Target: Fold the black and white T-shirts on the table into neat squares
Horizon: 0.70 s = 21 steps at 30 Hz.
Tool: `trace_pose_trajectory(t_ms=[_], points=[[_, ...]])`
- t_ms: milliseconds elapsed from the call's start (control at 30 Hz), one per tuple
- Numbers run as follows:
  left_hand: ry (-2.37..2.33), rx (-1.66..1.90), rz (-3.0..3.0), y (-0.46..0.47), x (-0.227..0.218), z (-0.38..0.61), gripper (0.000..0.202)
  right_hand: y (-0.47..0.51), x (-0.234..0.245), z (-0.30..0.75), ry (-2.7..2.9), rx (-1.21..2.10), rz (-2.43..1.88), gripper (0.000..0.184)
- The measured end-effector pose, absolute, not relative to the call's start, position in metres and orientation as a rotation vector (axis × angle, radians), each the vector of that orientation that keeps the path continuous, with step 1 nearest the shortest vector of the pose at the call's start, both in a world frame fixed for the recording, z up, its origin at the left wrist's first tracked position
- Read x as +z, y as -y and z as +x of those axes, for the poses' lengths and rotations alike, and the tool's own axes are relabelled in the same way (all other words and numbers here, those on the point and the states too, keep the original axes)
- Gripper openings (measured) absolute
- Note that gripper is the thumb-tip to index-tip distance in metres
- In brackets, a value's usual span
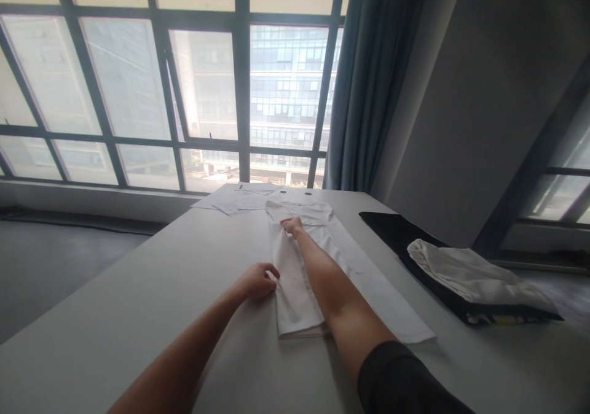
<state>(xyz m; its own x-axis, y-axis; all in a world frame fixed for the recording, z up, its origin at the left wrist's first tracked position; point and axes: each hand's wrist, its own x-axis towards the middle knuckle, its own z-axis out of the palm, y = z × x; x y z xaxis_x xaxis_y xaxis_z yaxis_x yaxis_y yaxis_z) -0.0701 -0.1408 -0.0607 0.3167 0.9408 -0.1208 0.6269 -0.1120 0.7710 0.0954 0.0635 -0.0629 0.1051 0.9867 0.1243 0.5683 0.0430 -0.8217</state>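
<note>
A pair of white trousers [295, 297] lies on the table, waist at the far end and the two legs spreading towards me. My right hand [292, 225] reaches across the trousers, its fingers pinched on the cloth below the waist. Lower down, my left hand [260, 281] is at the outer edge of the left-hand leg, with curled fingers gripping the cloth there. Some folds run through the fabric between the legs, and my right forearm covers part of it.
Sheets of paper [249, 197] lie at the far end of the white table [184, 266]. On the right, a folded white cloth [474, 273] rests on a black item [391, 230]. Windows and a dark curtain [369, 82] stand beyond the table.
</note>
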Motion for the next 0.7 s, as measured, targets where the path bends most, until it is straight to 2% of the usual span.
trace_pose_trajectory(t_ms=[100, 233, 300, 400, 467, 533, 600, 700], points=[[-1.406, 0.496, 1.803, 0.142, -0.058, -0.070, 0.030, -0.068, -0.063, 0.109, 1.493, 0.617, -1.706, 0.015], [-1.414, 0.437, 1.835, 0.144, -0.053, -0.068, 0.026, -0.062, -0.069, 0.122, 1.538, 0.700, -1.754, 0.009], [-1.418, 0.387, 1.866, 0.146, -0.051, -0.068, 0.025, -0.056, -0.071, 0.124, 1.568, 0.758, -1.739, 0.017], [-1.416, 0.384, 2.009, 0.150, -0.050, -0.066, 0.020, -0.045, -0.072, 0.123, 1.593, 0.826, -1.695, 0.041], [-1.419, 0.434, 2.169, 0.154, -0.052, -0.064, 0.028, -0.036, -0.069, 0.122, 1.594, 0.868, -1.674, 0.054], [-1.384, 0.501, 2.357, 0.158, -0.055, -0.062, 0.040, -0.027, -0.066, 0.121, 1.579, 0.906, -1.670, 0.059], [-1.265, 0.527, 2.541, 0.161, -0.058, -0.060, 0.057, -0.017, -0.060, 0.123, 1.587, 0.953, -1.696, 0.056], [-1.045, 0.366, 2.675, 0.164, -0.060, -0.060, 0.074, 0.000, -0.050, 0.131, 1.670, 1.082, -1.765, 0.047]])
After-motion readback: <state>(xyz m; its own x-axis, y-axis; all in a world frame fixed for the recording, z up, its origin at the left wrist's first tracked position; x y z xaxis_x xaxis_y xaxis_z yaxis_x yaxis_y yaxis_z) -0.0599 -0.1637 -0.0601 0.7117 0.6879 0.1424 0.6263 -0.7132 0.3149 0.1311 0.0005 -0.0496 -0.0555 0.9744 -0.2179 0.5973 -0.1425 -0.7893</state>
